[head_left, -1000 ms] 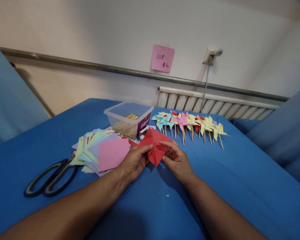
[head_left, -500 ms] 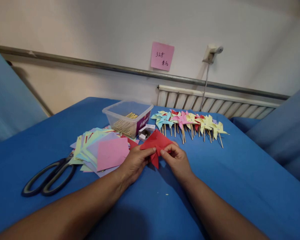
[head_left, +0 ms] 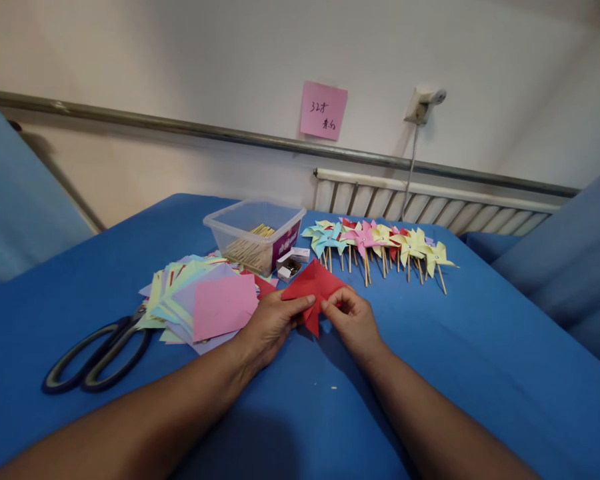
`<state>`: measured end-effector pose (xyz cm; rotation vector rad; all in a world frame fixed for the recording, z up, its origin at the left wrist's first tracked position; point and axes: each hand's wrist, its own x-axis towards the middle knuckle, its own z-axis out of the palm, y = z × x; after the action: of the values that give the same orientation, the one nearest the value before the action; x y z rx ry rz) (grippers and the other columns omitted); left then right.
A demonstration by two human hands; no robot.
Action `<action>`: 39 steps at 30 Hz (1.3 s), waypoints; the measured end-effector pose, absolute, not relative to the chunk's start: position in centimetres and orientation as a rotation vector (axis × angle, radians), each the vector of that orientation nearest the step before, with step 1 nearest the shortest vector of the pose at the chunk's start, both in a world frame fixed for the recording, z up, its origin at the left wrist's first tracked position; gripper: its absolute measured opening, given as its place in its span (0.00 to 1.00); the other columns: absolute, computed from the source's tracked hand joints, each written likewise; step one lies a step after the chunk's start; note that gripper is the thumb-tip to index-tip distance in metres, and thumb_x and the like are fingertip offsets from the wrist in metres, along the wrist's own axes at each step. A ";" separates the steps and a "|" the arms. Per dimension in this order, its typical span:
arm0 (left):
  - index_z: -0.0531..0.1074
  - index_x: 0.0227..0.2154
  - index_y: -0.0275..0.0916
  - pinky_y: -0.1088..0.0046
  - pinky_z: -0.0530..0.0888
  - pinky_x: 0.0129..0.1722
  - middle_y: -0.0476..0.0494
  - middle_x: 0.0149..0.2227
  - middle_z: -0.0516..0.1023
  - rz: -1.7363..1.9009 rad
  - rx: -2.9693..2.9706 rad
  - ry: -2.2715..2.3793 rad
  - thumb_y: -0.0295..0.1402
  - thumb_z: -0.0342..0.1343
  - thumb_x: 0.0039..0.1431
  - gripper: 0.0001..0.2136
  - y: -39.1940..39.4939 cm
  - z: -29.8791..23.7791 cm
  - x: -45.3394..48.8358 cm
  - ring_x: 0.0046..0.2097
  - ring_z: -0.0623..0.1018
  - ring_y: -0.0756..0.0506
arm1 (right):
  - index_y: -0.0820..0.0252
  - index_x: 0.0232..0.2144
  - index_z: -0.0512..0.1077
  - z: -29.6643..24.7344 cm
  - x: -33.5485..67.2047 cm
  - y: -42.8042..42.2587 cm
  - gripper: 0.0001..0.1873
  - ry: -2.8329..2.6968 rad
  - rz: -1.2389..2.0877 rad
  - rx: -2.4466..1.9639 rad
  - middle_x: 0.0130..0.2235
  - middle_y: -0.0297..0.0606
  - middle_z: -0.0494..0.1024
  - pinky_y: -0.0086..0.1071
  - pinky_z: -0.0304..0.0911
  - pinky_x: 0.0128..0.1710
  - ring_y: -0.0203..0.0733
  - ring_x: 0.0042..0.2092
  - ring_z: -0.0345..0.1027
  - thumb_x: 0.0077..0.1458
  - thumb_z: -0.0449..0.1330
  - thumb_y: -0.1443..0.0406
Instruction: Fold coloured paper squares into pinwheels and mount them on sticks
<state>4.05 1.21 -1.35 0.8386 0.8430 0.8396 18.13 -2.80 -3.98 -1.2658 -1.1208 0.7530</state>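
A red paper (head_left: 316, 280) with cut points is held above the blue cloth between both hands. My left hand (head_left: 275, 323) grips its left side, the thumb lying on top near the centre. At the right edge, the thumb and index finger of my right hand (head_left: 354, 319) pinch a corner of the same paper. One red point hangs down between the hands. Just behind it stands a small box (head_left: 290, 267) with dark metal pieces inside. To the left lies a loose pile of coloured paper squares (head_left: 225, 307), pink on top.
Black-handled scissors (head_left: 100, 353) lie at the left, blades under the paper. A clear plastic tub (head_left: 253, 230) of thin wooden sticks stands behind the pile. Several finished paper pinwheels (head_left: 365, 237) on sticks lie at the back right. A radiator (head_left: 430, 200) runs along the wall.
My left thumb has slid slightly to the right over the red paper's centre. The right hand's pinch has barely shifted.
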 end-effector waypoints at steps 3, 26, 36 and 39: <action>0.77 0.30 0.34 0.71 0.71 0.36 0.44 0.29 0.80 0.843 0.840 0.836 0.31 0.68 0.41 0.12 1.2 -1.4 4.0 0.31 0.77 0.48 | 0.58 0.19 0.66 -3.9 18.0 -2.8 0.11 -1.085 0.771 -1.260 0.21 0.29 0.65 0.28 0.53 0.26 0.34 0.25 0.56 0.45 0.62 0.60; 0.78 0.28 0.35 0.69 0.71 0.33 0.42 0.28 0.80 0.566 1.087 0.833 0.28 0.63 0.41 0.07 1.4 -0.7 3.3 0.31 0.78 0.44 | 0.59 0.36 0.71 -2.8 19.3 -2.8 0.21 -0.858 1.339 -0.968 0.34 0.37 0.79 0.34 0.68 0.36 0.39 0.33 0.73 0.39 0.71 0.61; 0.74 0.21 0.35 0.76 0.64 0.23 0.47 0.21 0.75 0.555 1.160 0.955 0.27 0.61 0.42 0.01 1.0 -0.4 3.3 0.23 0.71 0.50 | 0.59 0.34 0.72 -3.2 18.6 -3.1 0.19 -0.853 1.418 -0.935 0.32 0.36 0.80 0.32 0.68 0.35 0.37 0.30 0.73 0.37 0.72 0.63; 0.72 0.21 0.35 0.77 0.65 0.24 0.50 0.20 0.72 0.661 1.065 0.920 0.31 0.63 0.45 0.06 0.9 -0.8 3.5 0.23 0.69 0.52 | 0.59 0.35 0.72 -3.3 18.0 -3.0 0.19 -0.754 1.277 -0.912 0.34 0.37 0.81 0.34 0.69 0.36 0.39 0.32 0.74 0.39 0.71 0.61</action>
<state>3.47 0.94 -0.80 1.0649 0.9203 0.6609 17.98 -2.98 -3.28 -0.9121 -0.7539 1.2766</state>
